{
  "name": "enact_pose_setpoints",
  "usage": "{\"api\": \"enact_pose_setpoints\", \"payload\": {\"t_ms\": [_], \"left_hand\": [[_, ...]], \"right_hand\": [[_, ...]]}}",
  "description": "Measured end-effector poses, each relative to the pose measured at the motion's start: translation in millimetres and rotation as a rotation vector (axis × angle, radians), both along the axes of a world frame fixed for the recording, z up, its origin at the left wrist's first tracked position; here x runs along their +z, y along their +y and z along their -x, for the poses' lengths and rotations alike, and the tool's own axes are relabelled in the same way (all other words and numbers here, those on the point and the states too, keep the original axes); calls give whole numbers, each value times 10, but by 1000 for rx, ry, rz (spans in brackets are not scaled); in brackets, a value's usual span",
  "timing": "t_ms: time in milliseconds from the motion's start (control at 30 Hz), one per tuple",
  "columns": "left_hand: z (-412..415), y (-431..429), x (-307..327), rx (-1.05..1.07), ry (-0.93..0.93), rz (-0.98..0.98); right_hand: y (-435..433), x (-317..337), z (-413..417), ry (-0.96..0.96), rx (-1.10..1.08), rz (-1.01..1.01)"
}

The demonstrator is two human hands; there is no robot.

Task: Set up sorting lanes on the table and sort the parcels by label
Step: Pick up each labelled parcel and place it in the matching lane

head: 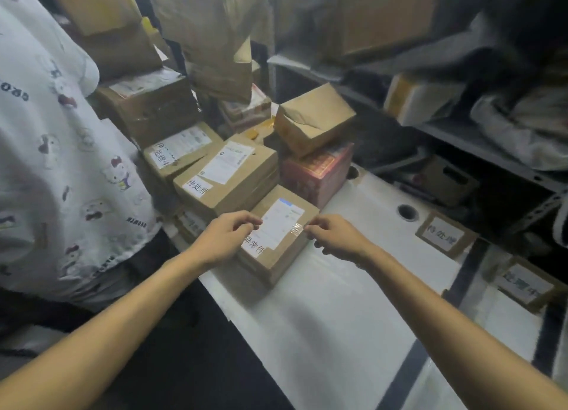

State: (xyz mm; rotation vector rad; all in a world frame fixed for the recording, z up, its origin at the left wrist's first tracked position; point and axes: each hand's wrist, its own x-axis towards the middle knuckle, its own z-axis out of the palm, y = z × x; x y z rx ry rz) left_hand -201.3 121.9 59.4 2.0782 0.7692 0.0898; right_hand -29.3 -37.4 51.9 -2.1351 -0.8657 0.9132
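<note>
Both hands pinch at the labelled parcel (278, 236) on the white table (353, 302): left hand (226, 236) at its left edge, right hand (333, 236) on clear tape (297, 229). Advise smoothing the tape flat, keeping the handwritten label readable.

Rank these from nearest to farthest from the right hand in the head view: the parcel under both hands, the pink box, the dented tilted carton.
1. Parcel: touching the right hand, just to its left.
2. Pink box: behind the parcel, farther along the table.
3. Dented carton: tilted on top of the pink box, farthest back.
</note>
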Motion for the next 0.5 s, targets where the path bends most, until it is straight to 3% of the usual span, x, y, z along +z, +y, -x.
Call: {"api": "enact_pose_setpoints", "payload": {"t_ms": [267, 367, 500], "left_hand": [[-605, 363, -494, -98, 157, -42], [-710, 331, -680, -134, 265, -139], [-765, 260, -769, -103, 246, -237]], "right_hand": [[540, -634, -129, 191, -284, 136], [615, -870, -56, 327, -331, 164], [665, -1028, 87, 567, -551, 67]]}}
